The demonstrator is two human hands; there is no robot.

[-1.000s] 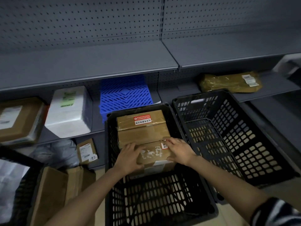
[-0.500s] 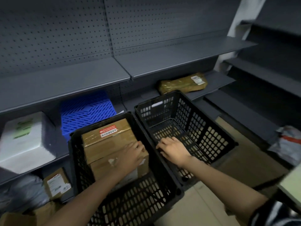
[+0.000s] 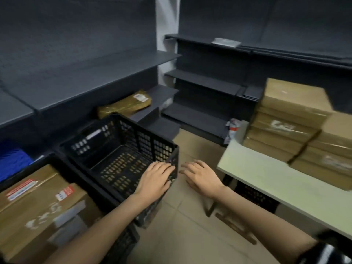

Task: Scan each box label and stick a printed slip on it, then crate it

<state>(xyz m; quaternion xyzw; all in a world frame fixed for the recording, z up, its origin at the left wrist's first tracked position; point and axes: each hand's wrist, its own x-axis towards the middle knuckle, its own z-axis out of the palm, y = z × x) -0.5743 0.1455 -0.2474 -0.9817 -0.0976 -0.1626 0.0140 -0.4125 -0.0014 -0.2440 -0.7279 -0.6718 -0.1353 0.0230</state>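
1. both hands empty, fingers relaxed: left hand (image 3: pixel 156 177) over the empty crate (image 3: pixel 122 149) rim, right hand (image 3: pixel 202 176) mid-frame.
2. stacked boxes (image 3: pixel 285 119) wait right of frame on the bench (image 3: pixel 266 180); they look stiff, taped, slick, so grip opposite sides.

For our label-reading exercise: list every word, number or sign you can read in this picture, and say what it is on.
None can be read.
Red and white sticker on the crated box: print blurred.
Small red and white slip on that box: blurred.
White label on the brown parcel: too small.
White marks on the stacked boxes: smeared.
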